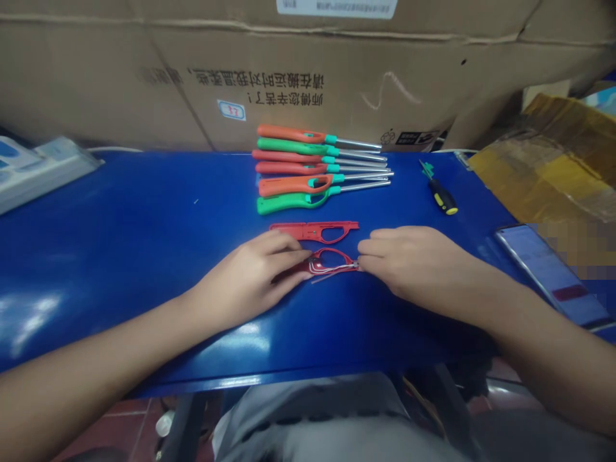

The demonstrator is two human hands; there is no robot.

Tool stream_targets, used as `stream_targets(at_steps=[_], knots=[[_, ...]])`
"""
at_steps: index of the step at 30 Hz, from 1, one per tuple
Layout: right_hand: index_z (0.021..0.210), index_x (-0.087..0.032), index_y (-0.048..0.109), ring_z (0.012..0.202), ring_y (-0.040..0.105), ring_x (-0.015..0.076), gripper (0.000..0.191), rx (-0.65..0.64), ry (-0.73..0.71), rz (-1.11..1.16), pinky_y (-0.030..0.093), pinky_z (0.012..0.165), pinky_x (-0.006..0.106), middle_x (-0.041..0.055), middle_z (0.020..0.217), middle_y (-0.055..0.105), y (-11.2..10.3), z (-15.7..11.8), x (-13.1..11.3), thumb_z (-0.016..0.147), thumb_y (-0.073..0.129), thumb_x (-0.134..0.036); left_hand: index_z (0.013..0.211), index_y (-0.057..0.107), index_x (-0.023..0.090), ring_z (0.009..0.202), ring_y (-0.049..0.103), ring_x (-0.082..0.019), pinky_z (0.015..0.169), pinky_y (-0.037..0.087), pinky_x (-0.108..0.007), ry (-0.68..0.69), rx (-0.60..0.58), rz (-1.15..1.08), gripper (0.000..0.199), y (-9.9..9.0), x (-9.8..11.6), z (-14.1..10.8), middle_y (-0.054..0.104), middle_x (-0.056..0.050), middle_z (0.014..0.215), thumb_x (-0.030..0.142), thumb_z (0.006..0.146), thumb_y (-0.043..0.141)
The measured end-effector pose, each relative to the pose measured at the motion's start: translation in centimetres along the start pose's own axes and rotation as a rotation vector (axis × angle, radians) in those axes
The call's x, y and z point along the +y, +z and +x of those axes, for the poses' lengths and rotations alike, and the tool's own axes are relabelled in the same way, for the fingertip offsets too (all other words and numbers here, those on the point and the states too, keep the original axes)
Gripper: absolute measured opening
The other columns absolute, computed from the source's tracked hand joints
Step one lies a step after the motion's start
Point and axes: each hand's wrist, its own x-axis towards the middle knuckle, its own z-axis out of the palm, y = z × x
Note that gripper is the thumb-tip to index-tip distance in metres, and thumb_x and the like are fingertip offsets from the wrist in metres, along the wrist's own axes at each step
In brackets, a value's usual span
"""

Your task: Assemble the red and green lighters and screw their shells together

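Note:
Between my hands is one red half of a lighter casing (332,251), its open side up, with white wires and small parts inside. My left hand (260,269) is closed around its handle end, thumb below and fingers above. At the opposite, nozzle end, my right hand (404,263) pinches it with bent fingers; what lies under those fingertips is hidden. A thin clear strip (325,278) sticks out just below the casing. Right behind it, the matching red casing half (308,230) lies on the blue table, apart from both hands.
Several assembled lighters (293,186) with metal tubes lie in a stack at the back. To their right is a black-and-yellow screwdriver (441,196). A phone (553,276) lies at the right edge, a power strip (52,168) at the left. A large cardboard box (120,70) stands behind.

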Motion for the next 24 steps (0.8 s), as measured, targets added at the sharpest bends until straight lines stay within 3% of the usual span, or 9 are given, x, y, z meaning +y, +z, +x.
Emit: stream_targets(at_steps=[4, 9, 14, 20, 24], knots=[[0.078, -0.018, 0.066, 0.075, 0.059, 0.0223, 0.019, 0.014, 0.020, -0.021, 0.036, 0.061, 0.034, 0.0065, 0.080, 0.066, 0.3, -0.2, -0.1, 0.091, 0.055, -0.008, 0.112, 0.072, 0.012, 0.096, 0.067, -0.020, 0.087, 0.058, -0.034, -0.001, 0.006, -0.001, 0.020, 0.0, 0.0, 0.1, 0.070, -0.010, 0.103, 0.021, 0.097, 0.063], [0.094, -0.020, 0.069, 0.087, 0.065, 0.0210, 0.018, 0.096, 0.134, 0.152, 0.044, 0.072, 0.032, 0.0053, 0.096, 0.071, 0.9, -0.3, 0.7, 0.098, 0.059, -0.034, 0.116, 0.070, 0.013, 0.098, 0.066, -0.021, 0.087, 0.058, -0.035, -0.016, -0.028, -0.004, 0.023, 0.0, 0.1, -0.2, 0.069, -0.010, 0.106, 0.023, 0.098, 0.061], [0.102, -0.020, 0.066, 0.091, 0.065, 0.0211, 0.014, 0.183, 0.084, 0.203, 0.046, 0.076, 0.033, 0.0052, 0.104, 0.069, 1.5, 0.7, -0.5, 0.099, 0.056, -0.029, 0.124, 0.067, 0.014, 0.102, 0.064, -0.023, 0.090, 0.057, -0.038, -0.030, -0.054, 0.028, 0.029, -0.1, 0.3, -0.5, 0.067, -0.011, 0.109, 0.024, 0.098, 0.060], [0.101, -0.022, 0.062, 0.070, 0.058, 0.0149, 0.016, 0.067, 0.047, 0.240, 0.036, 0.057, 0.029, 0.0019, 0.100, 0.064, 2.4, 1.1, -1.3, 0.103, 0.046, -0.024, 0.126, 0.065, 0.014, 0.101, 0.063, -0.022, 0.089, 0.056, -0.037, -0.029, -0.081, 0.030, 0.030, -0.2, 0.6, -0.5, 0.067, -0.010, 0.111, 0.021, 0.097, 0.060], [0.103, -0.022, 0.061, 0.078, 0.061, 0.0154, 0.018, 0.108, 0.092, 0.379, 0.038, 0.061, 0.028, 0.0025, 0.100, 0.065, 2.7, 0.9, -1.0, 0.105, 0.043, -0.026, 0.126, 0.064, 0.014, 0.100, 0.063, -0.022, 0.089, 0.055, -0.036, -0.036, -0.076, 0.032, 0.031, -0.1, 0.5, -0.6, 0.067, -0.010, 0.111, 0.021, 0.097, 0.061]])
